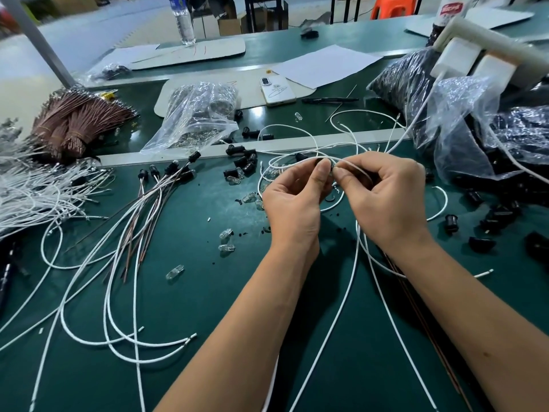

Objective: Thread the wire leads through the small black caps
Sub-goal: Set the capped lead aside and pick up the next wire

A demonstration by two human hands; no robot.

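Both hands are up over the middle of the green table (pixel 208 292), fingertips nearly meeting. Left hand (pixel 292 200) pinches a small black cap (pixel 322 162) between thumb and forefinger; cap is mostly hidden by the fingers. Right hand (pixel 383 194) pinches a white wire lead (pixel 352 166) just beside the cap, fingers curled tight on it. Can't tell whether the lead tip is inside the cap. The lead loops away behind the hands; more white leads hang from under the right hand toward the near edge.

Loose black caps (pixel 243 166) lie scattered just beyond the left hand, more (pixel 490 215) toward the right edge. Finished assemblies (pixel 166 173), caps on white and brown leads, fan out left of centre. Clear glass bulbs (pixel 227 240) are dotted near the left wrist. White lead pile (pixel 32 191) sits at the left edge, brown wire bundle (pixel 80 120) behind it. Clear plastic bag (pixel 196 114) of small parts at far centre, phone (pixel 277 90) beside it on a board. Bags of black parts (pixel 416 81) in the far right corner. Water bottle (pixel 184 20) at the far edge.
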